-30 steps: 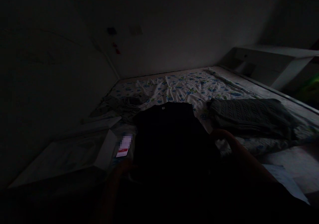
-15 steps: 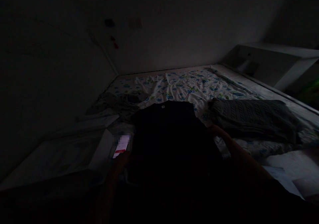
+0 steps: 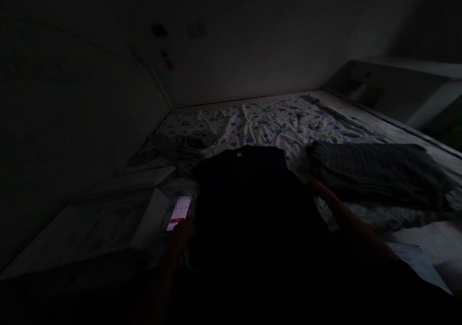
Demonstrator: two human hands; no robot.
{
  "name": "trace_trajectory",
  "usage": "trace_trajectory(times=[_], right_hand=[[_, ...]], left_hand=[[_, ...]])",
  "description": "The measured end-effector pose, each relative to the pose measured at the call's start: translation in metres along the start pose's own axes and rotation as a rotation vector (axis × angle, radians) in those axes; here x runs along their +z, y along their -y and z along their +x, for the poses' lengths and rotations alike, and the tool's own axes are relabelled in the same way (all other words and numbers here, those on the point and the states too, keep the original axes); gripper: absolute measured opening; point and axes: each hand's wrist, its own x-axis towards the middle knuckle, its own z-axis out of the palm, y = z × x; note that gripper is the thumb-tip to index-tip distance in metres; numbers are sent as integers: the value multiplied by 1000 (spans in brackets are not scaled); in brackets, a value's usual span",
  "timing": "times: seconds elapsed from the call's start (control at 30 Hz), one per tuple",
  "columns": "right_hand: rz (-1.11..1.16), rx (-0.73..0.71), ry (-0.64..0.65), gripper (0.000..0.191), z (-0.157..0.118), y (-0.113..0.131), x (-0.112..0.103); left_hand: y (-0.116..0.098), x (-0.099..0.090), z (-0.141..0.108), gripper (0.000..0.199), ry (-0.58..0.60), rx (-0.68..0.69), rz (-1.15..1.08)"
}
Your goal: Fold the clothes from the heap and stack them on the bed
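Note:
A black T-shirt [image 3: 245,195] lies spread on the bed, its neckline with a small pale label pointing away from me. At its left edge is my left hand [image 3: 185,231], beside a lit phone [image 3: 179,213]; darkness hides how its fingers lie. My right hand [image 3: 319,188] is at the shirt's right side, near the sleeve, its fingers closed on the edge of the cloth. The shirt's lower part melts into the dark near my body.
A folded grey cable-knit garment [image 3: 375,171] lies on the right over a floral bedsheet [image 3: 267,120]. Crumpled dark cloth [image 3: 176,147] rests at the left, behind an open white box [image 3: 144,219]. Pale papers [image 3: 420,262] are at the lower right.
The whole view has shifted slightly, so things sit a little further right. Both hands stay by the sides of the shirt, with no clear movement of the cloth.

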Motion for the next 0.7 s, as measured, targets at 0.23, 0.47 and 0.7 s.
trace_trajectory(times=[0.23, 0.47, 0.7], right_hand=[[-9, -51, -87, 47, 7, 37, 8], [-101, 24, -125, 37, 8, 34, 2], [-275, -77, -342, 40, -4, 63, 15]], left_hand=[[-29, -22, 21, 56, -231, 166, -108], [-60, -10, 40, 36, -109, 519, -124], [-56, 3, 49, 32, -115, 457, -64]])
